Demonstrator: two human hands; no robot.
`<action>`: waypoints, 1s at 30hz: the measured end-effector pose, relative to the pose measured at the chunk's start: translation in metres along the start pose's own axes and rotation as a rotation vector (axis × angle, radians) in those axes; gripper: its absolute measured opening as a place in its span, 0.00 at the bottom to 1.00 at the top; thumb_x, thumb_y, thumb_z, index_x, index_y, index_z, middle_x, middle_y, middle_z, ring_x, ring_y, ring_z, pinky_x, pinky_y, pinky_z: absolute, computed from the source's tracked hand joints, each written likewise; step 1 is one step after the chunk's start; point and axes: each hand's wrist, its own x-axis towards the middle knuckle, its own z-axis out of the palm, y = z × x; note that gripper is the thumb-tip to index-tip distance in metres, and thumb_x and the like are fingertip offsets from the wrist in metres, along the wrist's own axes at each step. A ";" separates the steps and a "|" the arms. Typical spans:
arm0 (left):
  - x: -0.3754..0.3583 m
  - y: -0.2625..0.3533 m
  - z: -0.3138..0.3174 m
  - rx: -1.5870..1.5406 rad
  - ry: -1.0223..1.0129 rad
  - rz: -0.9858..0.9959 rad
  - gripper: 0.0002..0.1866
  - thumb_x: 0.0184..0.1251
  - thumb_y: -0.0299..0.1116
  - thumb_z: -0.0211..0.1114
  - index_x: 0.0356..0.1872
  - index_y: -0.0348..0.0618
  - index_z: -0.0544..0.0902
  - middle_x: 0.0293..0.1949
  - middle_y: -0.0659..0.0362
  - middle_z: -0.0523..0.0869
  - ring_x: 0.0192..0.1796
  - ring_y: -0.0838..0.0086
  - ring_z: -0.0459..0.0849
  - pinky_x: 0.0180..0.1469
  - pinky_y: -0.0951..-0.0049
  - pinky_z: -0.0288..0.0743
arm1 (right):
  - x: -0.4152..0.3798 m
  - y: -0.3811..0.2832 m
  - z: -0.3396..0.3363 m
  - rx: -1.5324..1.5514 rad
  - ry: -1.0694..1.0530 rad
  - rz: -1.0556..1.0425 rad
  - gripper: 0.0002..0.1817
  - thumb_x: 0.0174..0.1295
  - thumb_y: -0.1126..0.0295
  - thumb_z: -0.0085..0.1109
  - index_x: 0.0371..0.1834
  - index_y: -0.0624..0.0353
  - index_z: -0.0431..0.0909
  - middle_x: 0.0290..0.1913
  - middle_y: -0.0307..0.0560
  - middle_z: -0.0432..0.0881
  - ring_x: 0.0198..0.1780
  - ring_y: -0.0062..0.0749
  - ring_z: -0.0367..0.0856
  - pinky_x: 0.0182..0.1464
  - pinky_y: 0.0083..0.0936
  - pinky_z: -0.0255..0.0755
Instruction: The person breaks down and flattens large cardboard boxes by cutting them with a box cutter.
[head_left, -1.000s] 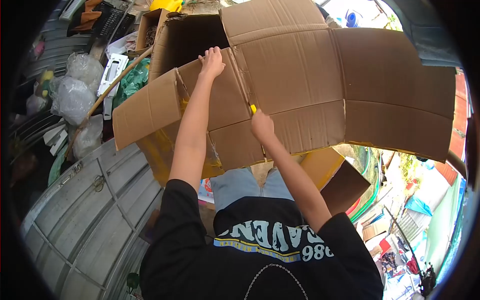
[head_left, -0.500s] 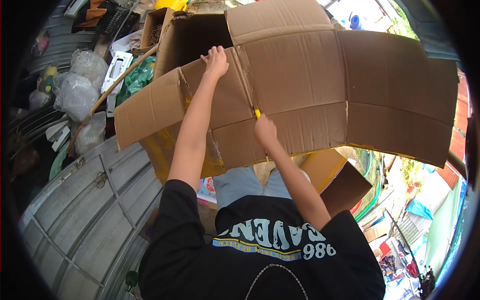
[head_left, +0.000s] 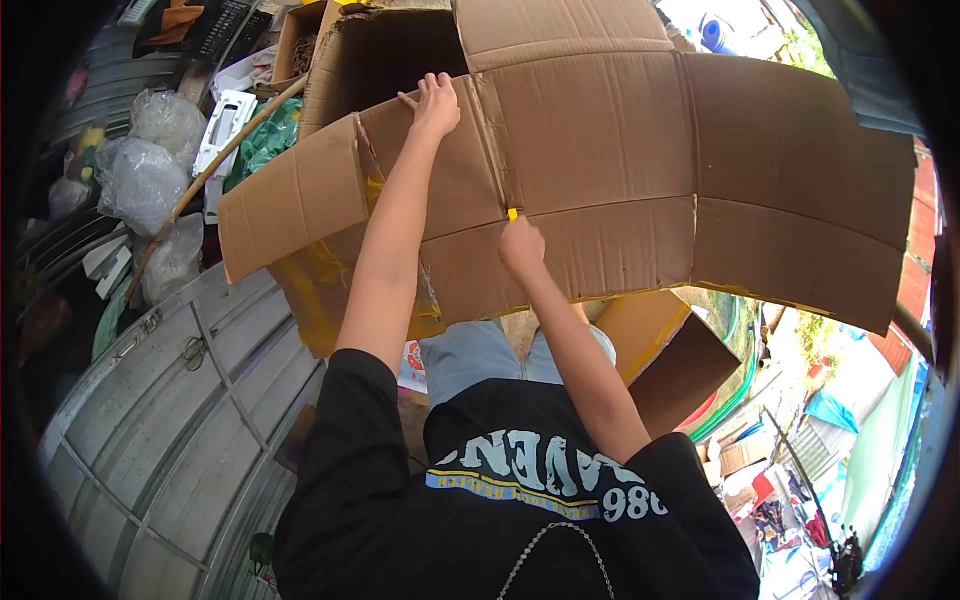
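A large opened-out cardboard box (head_left: 600, 130) spreads in front of me, its creased panels fanning to left and right. My left hand (head_left: 436, 105) grips the top edge of a panel left of the centre seam, fingers bent over it beside the box's dark opening. My right hand (head_left: 522, 247) is closed in a fist at the lower end of that seam. From the fist pokes the yellow end of what looks like a box cutter (head_left: 513, 215), up against the cardboard. Its blade is hidden.
Below the panels on the right stands another open cardboard box (head_left: 650, 335). A grey metal sheet with bars (head_left: 170, 400) lies at the left. Beyond it are a wooden stick (head_left: 190, 195), clear plastic bags (head_left: 150, 185) and a green bag (head_left: 268, 140). A green hose (head_left: 735, 400) runs at the right.
My right hand with the yellow box cutter has shifted slightly up and left in view. The cardboard appears a little higher. My left hand keeps its hold on the edge.
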 end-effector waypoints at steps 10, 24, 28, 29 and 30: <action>0.010 0.008 -0.012 -0.183 -0.043 0.008 0.23 0.48 0.21 0.54 0.50 0.35 0.62 0.52 0.41 0.62 0.58 0.49 0.61 0.59 0.51 0.59 | -0.078 0.093 0.020 -0.210 -0.250 -0.166 0.12 0.54 0.67 0.50 0.34 0.67 0.67 0.31 0.61 0.77 0.33 0.54 0.78 0.35 0.41 0.72; -0.214 -0.002 0.013 -0.478 0.261 0.106 0.29 0.51 0.33 0.62 0.55 0.41 0.62 0.56 0.48 0.59 0.61 0.53 0.58 0.61 0.55 0.53 | -0.110 0.080 -0.115 -0.225 -0.271 -0.260 0.13 0.54 0.66 0.53 0.33 0.67 0.71 0.28 0.60 0.78 0.33 0.52 0.78 0.36 0.41 0.71; -0.258 -0.071 0.030 -0.509 0.618 -0.240 0.27 0.49 0.27 0.63 0.52 0.37 0.62 0.51 0.47 0.62 0.55 0.53 0.62 0.57 0.60 0.58 | -0.071 0.072 -0.120 0.221 0.061 -0.437 0.11 0.55 0.66 0.53 0.33 0.64 0.69 0.25 0.55 0.77 0.30 0.51 0.77 0.32 0.38 0.69; -0.253 -0.083 0.025 -0.476 0.699 -0.224 0.27 0.49 0.27 0.64 0.51 0.37 0.63 0.50 0.47 0.63 0.55 0.54 0.63 0.57 0.61 0.59 | -0.053 0.069 -0.110 0.434 0.202 -0.500 0.11 0.54 0.66 0.53 0.33 0.64 0.68 0.23 0.54 0.76 0.29 0.51 0.76 0.32 0.37 0.68; -0.241 -0.089 -0.001 -0.440 0.776 -0.207 0.27 0.48 0.27 0.64 0.50 0.37 0.64 0.50 0.48 0.64 0.54 0.55 0.64 0.57 0.61 0.59 | -0.029 0.069 -0.095 0.510 0.156 -0.447 0.12 0.54 0.66 0.54 0.33 0.64 0.67 0.23 0.53 0.75 0.28 0.51 0.76 0.32 0.36 0.68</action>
